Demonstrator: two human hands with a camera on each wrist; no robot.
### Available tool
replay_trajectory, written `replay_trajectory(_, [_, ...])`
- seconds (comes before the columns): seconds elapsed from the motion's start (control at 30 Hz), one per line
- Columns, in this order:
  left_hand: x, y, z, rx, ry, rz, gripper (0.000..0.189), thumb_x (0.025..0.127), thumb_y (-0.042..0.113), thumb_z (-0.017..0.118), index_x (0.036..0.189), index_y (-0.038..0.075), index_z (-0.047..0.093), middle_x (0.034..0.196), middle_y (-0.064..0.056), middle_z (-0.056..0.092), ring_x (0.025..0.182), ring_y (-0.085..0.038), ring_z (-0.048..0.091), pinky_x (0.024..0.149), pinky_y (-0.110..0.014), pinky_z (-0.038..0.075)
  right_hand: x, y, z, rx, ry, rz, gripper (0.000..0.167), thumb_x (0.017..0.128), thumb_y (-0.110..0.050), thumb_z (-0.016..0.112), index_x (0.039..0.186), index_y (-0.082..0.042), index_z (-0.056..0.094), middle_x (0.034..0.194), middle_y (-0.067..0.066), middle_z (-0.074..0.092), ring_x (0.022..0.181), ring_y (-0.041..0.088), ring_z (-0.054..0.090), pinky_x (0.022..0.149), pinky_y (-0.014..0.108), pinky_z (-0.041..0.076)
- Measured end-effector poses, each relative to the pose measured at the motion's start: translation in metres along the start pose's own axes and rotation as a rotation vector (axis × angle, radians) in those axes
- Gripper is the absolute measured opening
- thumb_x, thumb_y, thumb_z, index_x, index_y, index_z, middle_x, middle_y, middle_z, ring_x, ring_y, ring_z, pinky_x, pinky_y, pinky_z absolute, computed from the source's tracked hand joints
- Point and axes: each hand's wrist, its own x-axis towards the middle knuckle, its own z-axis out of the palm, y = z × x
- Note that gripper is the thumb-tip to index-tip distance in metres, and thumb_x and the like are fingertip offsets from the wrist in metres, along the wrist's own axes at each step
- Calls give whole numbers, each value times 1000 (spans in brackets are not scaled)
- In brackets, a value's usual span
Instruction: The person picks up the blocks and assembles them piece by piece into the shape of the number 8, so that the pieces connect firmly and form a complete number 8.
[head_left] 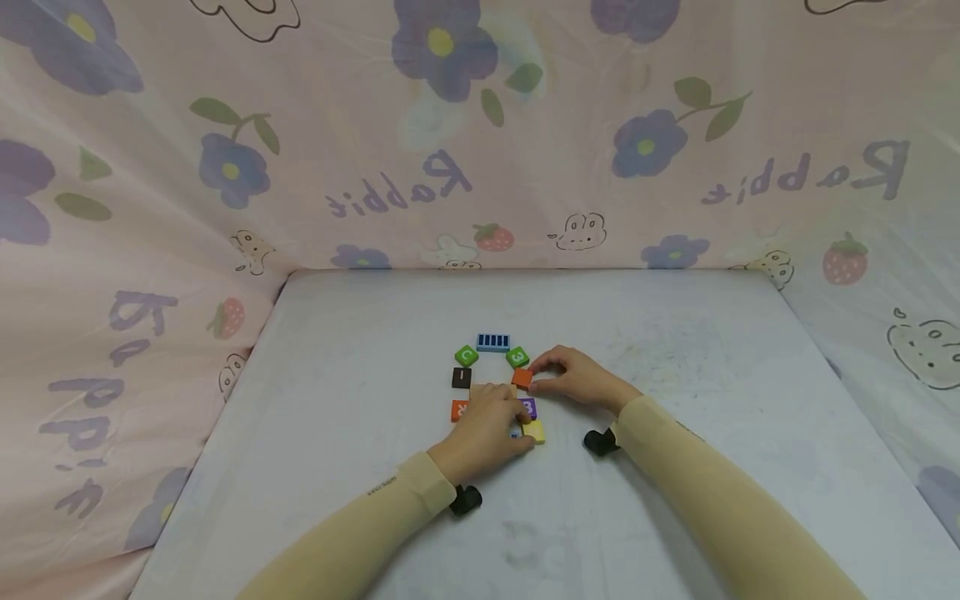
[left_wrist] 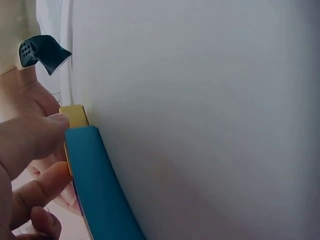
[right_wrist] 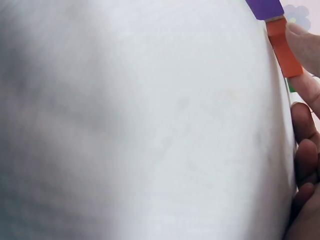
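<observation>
My left hand (head_left: 487,427) reaches over the lower part of a ring of small coloured tiles. Its thumb and index finger pinch a yellow tile (head_left: 534,432) at the ring's near right corner; the left wrist view shows the fingertips at its edges, beside a blue tile (left_wrist: 100,180). From the right, my right hand (head_left: 576,377) holds an orange tile (head_left: 522,378) between thumb and index finger. That tile sits between a green tile marked 3 (head_left: 517,357) and a purple tile (head_left: 528,407). A tan piece (head_left: 480,391) in the middle is partly hidden under my left hand.
A blue tile with dark bars (head_left: 493,342) tops the ring. Down its left side lie a green tile (head_left: 467,356), a black tile (head_left: 462,377) and another orange tile (head_left: 458,410). The white table (head_left: 360,358) meets a flower-printed curtain (head_left: 525,150) at the back.
</observation>
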Motion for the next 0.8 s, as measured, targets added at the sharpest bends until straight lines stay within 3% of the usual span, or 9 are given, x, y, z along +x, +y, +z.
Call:
replay_trajectory(0.27, [1,5,2,-3,25,-18,30,78,45,79,87,18,72,86,9,49,86,-12,42,85,-32,35,1,1,0,3,6,-8,37,78,-40,80,108,-22,69,111,-4,61,112,19,50,103,45,32])
replay_trajectory(0.8, [-1,5,1,-2,37,-47,33,75,49,80,78,18,67,89,8,50,88,-13,44,91,-34,31,0,-1,0,5,7,6,40,78,-41,80,110,-20,67,113,-3,60,114,20,50,104,45,31])
